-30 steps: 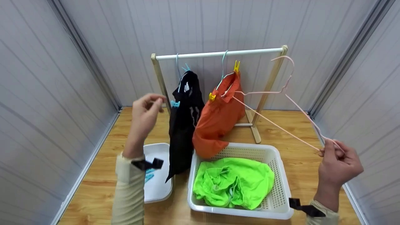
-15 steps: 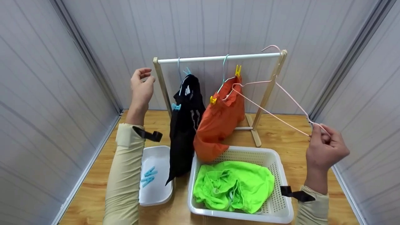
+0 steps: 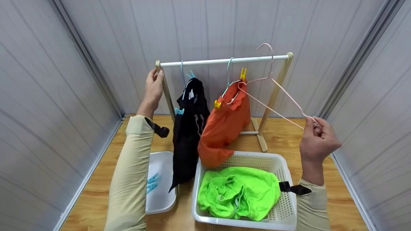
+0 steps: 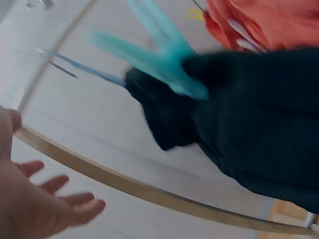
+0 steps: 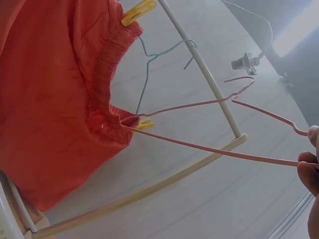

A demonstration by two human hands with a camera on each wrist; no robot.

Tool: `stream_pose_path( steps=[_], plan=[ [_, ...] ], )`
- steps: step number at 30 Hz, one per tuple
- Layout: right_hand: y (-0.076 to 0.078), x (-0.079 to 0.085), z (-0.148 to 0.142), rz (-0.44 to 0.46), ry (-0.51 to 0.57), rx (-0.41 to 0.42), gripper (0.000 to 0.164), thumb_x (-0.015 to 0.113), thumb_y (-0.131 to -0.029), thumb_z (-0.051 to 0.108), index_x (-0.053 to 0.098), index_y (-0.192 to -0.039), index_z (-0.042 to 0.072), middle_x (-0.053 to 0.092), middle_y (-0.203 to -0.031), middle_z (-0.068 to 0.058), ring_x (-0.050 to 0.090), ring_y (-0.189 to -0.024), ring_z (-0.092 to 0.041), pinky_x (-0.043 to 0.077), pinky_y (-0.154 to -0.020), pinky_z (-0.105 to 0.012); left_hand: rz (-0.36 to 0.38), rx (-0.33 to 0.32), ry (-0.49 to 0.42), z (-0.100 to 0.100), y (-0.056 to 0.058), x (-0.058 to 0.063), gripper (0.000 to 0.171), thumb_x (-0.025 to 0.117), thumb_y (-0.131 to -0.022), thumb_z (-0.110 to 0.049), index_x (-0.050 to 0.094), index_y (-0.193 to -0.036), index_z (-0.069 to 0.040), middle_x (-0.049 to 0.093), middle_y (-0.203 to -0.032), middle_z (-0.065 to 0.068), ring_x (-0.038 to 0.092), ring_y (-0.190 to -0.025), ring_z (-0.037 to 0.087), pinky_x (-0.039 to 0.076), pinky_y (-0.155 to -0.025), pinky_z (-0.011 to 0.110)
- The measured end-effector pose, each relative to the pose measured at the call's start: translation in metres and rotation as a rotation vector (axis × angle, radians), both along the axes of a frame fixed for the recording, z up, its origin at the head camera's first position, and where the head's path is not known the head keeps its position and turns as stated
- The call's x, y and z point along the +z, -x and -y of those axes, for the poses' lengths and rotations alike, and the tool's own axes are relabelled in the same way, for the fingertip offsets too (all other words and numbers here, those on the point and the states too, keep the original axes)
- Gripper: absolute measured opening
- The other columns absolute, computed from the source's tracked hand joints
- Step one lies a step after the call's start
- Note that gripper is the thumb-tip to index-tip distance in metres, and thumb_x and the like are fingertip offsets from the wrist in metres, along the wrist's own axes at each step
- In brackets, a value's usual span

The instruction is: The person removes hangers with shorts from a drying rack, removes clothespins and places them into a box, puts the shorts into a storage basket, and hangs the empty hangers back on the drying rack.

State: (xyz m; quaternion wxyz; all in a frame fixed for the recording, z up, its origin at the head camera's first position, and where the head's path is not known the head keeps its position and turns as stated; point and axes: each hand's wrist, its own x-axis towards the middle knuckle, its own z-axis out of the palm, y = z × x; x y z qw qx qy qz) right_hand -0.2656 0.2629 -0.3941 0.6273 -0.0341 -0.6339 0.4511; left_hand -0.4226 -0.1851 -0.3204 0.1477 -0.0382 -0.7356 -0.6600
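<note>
Head view: right grip [image 3: 319, 138] pinches pink hanger [image 3: 271, 75] at one corner, long axis slanting up-left toward white rail [image 3: 208, 62]; left grip [image 3: 153, 88], fingers spread, at left post [image 3: 167, 93].

left arm [image 3: 131, 173] stretched way out, left hand [image 3: 154, 87] up high, fingers [image 4: 84, 213] kinda loose, right hand [image 3: 318, 138] lower, curled in a pinch

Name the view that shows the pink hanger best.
The head view: the pink hanger shows from hook to the corner the right hand partly covers. The right wrist view shows it closer, but its held corner is cut off at the edge. The left wrist view doesn't show it.
</note>
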Motion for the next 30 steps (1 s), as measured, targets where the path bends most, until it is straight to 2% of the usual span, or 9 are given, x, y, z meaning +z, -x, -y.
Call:
stream_pose_path(
  steps=[5, 7, 11, 14, 19, 25, 30],
  plan=[
    [0.001, 0.001, 0.005, -0.016, -0.043, -0.024, 0.015, 0.076, -0.084, 0.008, 0.073, -0.086, -0.007, 0.063, -0.066, -0.007, 0.045, -0.055, -0.004, 0.034, -0.055, -0.016, -0.098, -0.058, 0.046, 0.001, 0.012, -0.020, 0.040, 0.037, -0.105, -0.035, 0.046, -0.130, -0.005, 0.047, -0.130, 0.019, 0.042, -0.122, 0.027, 0.033, -0.100, 0.041],
    [-0.001, 0.003, 0.007, -0.018, -0.063, -0.042, 0.014, 0.076, -0.084, 0.006, 0.073, -0.086, -0.007, 0.063, -0.066, -0.009, 0.044, -0.056, -0.002, 0.033, -0.055, -0.015, -0.138, -0.057, 0.061, 0.001, 0.015, -0.027, 0.033, 0.036, -0.106, -0.032, 0.048, -0.118, -0.004, 0.050, -0.120, 0.022, 0.046, -0.114, 0.031, 0.036, -0.095, 0.040],
    [-0.010, 0.012, 0.013, -0.058, -0.104, -0.087, 0.010, 0.076, -0.081, 0.000, 0.072, -0.083, -0.009, 0.063, -0.064, -0.017, 0.043, -0.057, 0.001, 0.033, -0.058, -0.013, -0.220, -0.039, 0.072, 0.002, 0.017, -0.035, 0.027, 0.038, -0.106, -0.026, 0.051, -0.111, -0.004, 0.054, -0.109, 0.028, 0.054, -0.103, 0.034, 0.042, -0.091, 0.042],
    [-0.022, 0.019, 0.018, -0.105, -0.127, -0.121, 0.009, 0.077, -0.078, -0.005, 0.071, -0.081, -0.010, 0.062, -0.063, -0.021, 0.043, -0.058, 0.001, 0.034, -0.060, -0.011, -0.261, -0.049, 0.067, 0.001, 0.011, -0.032, 0.023, 0.041, -0.105, -0.021, 0.054, -0.107, -0.001, 0.055, -0.105, 0.032, 0.059, -0.095, 0.029, 0.044, -0.091, 0.048],
    [-0.039, 0.021, 0.017, -0.165, -0.136, -0.154, 0.009, 0.079, -0.074, -0.009, 0.071, -0.079, -0.009, 0.061, -0.059, -0.021, 0.043, -0.056, 0.001, 0.034, -0.060, -0.010, -0.257, -0.077, 0.063, -0.005, -0.006, -0.021, 0.019, 0.044, -0.104, -0.017, 0.056, -0.103, -0.001, 0.055, -0.104, 0.036, 0.061, -0.090, 0.023, 0.045, -0.091, 0.051],
    [-0.050, 0.020, 0.015, -0.219, -0.106, -0.168, 0.008, 0.080, -0.073, -0.005, 0.073, -0.076, -0.005, 0.051, -0.051, -0.019, 0.037, -0.054, 0.003, 0.031, -0.059, -0.011, -0.218, -0.064, 0.065, -0.006, -0.011, -0.021, 0.019, 0.045, -0.104, -0.018, 0.056, -0.104, -0.002, 0.057, -0.105, 0.033, 0.062, -0.091, 0.023, 0.045, -0.092, 0.047],
    [-0.060, 0.021, 0.011, -0.247, -0.079, -0.196, 0.007, 0.081, -0.072, -0.004, 0.074, -0.074, -0.004, 0.051, -0.050, -0.019, 0.039, -0.053, 0.004, 0.031, -0.058, -0.010, -0.226, -0.101, 0.032, -0.010, -0.008, -0.022, 0.019, 0.045, -0.104, -0.017, 0.055, -0.105, -0.001, 0.055, -0.106, 0.036, 0.061, -0.090, 0.021, 0.044, -0.093, 0.050]
  ],
)
